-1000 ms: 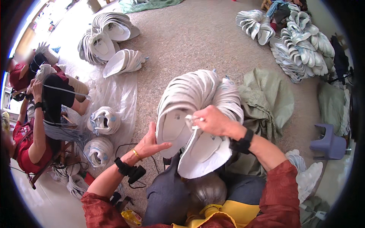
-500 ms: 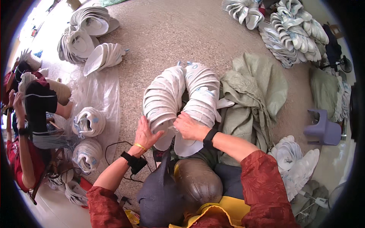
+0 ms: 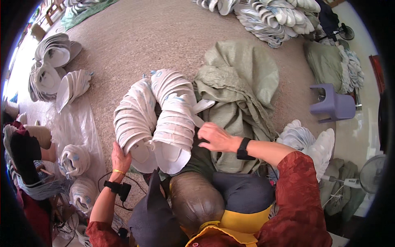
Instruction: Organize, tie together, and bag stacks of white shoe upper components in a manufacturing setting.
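Before me on the floor lies a U-shaped bundle of nested white slipper-like shoe pieces (image 3: 135, 117), with bits of blue tie on it. Its two end pieces face me. My left hand (image 3: 119, 159) is closed against the bundle's left front edge, thumb at the front, other fingers partly hidden along the outside. My right hand (image 3: 218, 138) is off the bundle, to its right. Its fingers are loosely bent, thumb apart, with nothing seen in them. Close to its fingertips, a loose-looking white piece (image 3: 198, 120) juts from the bundle's right side.
A crumpled green woven sack (image 3: 230, 90) lies right of the bundle. More white stacks (image 3: 74, 88) stand at far left, others (image 3: 273, 20) at far right. A purple stool (image 3: 339, 105) and a fan (image 3: 372, 175) are at right. Clear plastic sheeting (image 3: 78, 123) covers floor at left.
My right hand has let go of the bundle's front ends and moved right. My left hand has closed on the left edge. The whole view has shifted, so the scene sits further left.
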Available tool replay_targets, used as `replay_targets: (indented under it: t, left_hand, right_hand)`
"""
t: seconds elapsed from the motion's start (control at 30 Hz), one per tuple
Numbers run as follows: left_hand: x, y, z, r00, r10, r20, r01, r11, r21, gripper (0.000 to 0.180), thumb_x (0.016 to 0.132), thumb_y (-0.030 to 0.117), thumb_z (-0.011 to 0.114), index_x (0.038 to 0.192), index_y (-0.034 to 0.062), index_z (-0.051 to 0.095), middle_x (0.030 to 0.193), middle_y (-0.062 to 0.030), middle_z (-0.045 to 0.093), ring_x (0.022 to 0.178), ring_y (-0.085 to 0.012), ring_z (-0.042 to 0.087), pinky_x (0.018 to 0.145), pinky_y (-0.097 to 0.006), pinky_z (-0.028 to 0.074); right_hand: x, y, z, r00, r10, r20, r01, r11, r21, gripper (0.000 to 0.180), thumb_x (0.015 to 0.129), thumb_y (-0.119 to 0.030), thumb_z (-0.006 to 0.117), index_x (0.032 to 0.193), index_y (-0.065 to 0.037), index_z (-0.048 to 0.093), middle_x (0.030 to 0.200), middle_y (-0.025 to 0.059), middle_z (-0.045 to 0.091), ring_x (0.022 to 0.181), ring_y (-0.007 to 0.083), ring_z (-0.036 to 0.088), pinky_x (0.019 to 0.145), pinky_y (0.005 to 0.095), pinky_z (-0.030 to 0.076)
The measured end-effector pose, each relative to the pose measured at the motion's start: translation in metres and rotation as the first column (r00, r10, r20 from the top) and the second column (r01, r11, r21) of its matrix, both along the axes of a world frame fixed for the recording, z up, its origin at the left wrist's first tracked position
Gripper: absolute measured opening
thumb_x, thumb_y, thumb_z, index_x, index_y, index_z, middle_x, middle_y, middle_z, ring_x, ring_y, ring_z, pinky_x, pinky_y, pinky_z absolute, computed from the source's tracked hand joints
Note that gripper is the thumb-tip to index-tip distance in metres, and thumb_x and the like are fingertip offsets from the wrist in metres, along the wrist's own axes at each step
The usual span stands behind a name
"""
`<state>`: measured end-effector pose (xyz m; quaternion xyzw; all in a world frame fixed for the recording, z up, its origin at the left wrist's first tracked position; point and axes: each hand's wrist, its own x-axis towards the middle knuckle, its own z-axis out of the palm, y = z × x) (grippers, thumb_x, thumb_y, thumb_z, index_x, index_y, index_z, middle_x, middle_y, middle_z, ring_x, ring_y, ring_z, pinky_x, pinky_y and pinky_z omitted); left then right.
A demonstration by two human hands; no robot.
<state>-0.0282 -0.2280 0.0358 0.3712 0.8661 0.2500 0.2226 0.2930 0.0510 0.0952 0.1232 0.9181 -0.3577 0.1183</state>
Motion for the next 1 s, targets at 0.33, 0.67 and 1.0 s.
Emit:
replay_targets:
  t: [0.33,0.67,1.0]
  left_hand:
    - [-0.011,-0.007,-0.021,0.998,-0.034,-0.05,0.032,0.998,-0.051,0.053,0.075,0.006,0.066,0.12,-0.0073,0.042,0.109,-0.0354,0.058,0.104,-0.0518,0.055,0.089,-0.052,0.045]
    - [-0.012,-0.007,-0.015,0.999,0.01,-0.035,-0.014,0.995,-0.1,0.049,0.076,0.005,0.066,0.117,-0.0054,0.042,0.103,-0.0335,0.059,0.101,-0.0523,0.057,0.085,-0.051,0.045]
    - [-0.011,-0.004,-0.012,0.999,0.046,0.011,-0.043,0.98,-0.197,0.056,0.076,0.006,0.066,0.124,-0.0082,0.04,0.107,-0.0349,0.059,0.104,-0.0517,0.057,0.088,-0.05,0.045]
  right_hand:
    - [0.182,0.112,-0.082,0.75,-0.374,0.546,-0.246,0.608,0.755,0.024,0.078,-0.015,0.066,0.1,-0.006,0.072,0.122,0.0152,0.06,0.124,0.0361,0.049,0.094,0.0512,0.046]
    - [0.204,0.197,0.034,0.563,-0.826,-0.023,0.563,0.363,0.742,0.035,0.075,-0.005,0.064,0.11,0.0,0.059,0.104,0.0259,0.065,0.101,0.0432,0.062,0.085,0.0497,0.051]
    - [0.09,0.11,-0.069,0.455,-0.877,0.156,0.817,0.481,0.319,0.141,0.055,-0.051,0.09,0.157,-0.023,-0.004,0.152,0.0419,0.004,0.134,0.0636,0.024,0.109,0.0556,0.036]
